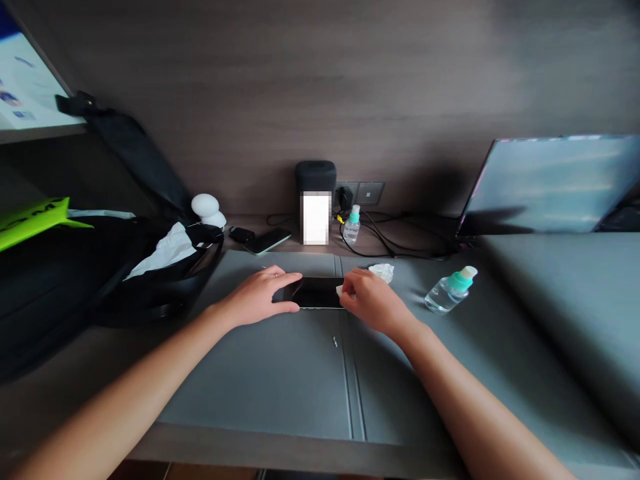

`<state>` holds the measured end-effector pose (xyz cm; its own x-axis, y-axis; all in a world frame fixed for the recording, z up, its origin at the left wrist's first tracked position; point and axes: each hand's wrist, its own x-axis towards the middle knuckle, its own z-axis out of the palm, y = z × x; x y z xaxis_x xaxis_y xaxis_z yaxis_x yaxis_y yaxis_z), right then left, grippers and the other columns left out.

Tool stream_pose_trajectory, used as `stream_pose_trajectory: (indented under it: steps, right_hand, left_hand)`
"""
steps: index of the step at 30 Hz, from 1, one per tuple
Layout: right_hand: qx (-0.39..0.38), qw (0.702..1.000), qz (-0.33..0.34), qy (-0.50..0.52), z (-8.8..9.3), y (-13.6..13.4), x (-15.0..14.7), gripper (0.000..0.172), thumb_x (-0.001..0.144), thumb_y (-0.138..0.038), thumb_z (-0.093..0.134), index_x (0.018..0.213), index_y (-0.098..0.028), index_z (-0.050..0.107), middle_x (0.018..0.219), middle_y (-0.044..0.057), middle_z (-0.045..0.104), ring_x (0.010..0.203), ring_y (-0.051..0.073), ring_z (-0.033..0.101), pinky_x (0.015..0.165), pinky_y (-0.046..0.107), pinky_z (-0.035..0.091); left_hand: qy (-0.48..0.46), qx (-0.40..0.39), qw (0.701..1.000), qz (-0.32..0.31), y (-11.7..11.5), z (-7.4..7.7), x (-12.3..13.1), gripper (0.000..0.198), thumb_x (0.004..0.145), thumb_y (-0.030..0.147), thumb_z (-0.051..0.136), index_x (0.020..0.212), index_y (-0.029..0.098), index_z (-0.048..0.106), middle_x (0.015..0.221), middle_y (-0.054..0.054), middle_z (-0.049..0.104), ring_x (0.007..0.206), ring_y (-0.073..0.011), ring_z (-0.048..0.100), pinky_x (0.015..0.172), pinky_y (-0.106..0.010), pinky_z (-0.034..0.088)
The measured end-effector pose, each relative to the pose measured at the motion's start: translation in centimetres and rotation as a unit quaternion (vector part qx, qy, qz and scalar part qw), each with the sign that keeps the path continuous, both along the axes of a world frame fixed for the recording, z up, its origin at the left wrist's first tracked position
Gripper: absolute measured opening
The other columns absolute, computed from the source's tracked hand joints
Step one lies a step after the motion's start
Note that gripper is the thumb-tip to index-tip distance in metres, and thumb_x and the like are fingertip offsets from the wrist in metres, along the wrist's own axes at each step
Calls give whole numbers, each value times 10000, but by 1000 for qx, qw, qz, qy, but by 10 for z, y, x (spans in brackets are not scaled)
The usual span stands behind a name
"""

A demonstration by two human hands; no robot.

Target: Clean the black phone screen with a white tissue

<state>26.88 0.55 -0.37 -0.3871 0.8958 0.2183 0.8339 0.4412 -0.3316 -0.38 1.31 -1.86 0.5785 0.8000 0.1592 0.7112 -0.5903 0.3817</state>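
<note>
A dark smartphone [320,292] lies flat, screen up, on a grey desk mat [280,373]. My left hand [255,293] grips its left end, thumb on the near edge and fingers on the far edge. Over the phone's right end is my right hand [373,299], its fingers closed on a white tissue [339,291] at the screen. Only a small bit of that tissue shows. Just behind my right hand sits a crumpled white tissue [383,272]. A tiny white scrap [335,342] rests on the mat nearer me.
To the right, a clear spray bottle [447,291] leans tilted; another small bottle [352,225] stands by the wall. Behind are a black cylindrical device [316,175], a second phone [267,241], a white round gadget [205,205] and cables. A black bag [55,293] is left, a screen [555,187] right.
</note>
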Motion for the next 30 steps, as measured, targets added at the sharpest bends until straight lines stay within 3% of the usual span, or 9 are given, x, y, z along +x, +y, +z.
stream_pose_trajectory:
  steps: [6,12,30]
  right_hand:
    - [6,1000,-28,-9,1,3,-3,141,802,-92,540,702,-190,525,766,32,580,770,170,535,714,268,355]
    - [-2,1000,-4,-19,2,-3,-4,156,794,-120,573,673,-198,513,740,17,568,746,163,525,693,265,348]
    - [6,999,-25,-27,3,2,-4,150,803,-94,541,688,-191,531,769,34,584,771,170,537,711,265,349]
  left_hand:
    - [-4,-11,1000,2,0,0,0,578,868,521,644,1389,312,504,1201,-64,588,1077,-237,605,975,-382,475]
    - [-3,-4,1000,3,-1,0,0,581,864,498,661,1389,303,508,1198,-67,582,1086,-234,602,988,-375,468]
    - [-9,-4,1000,0,0,0,1,578,868,520,645,1387,304,511,1193,-65,590,1070,-232,609,969,-373,482]
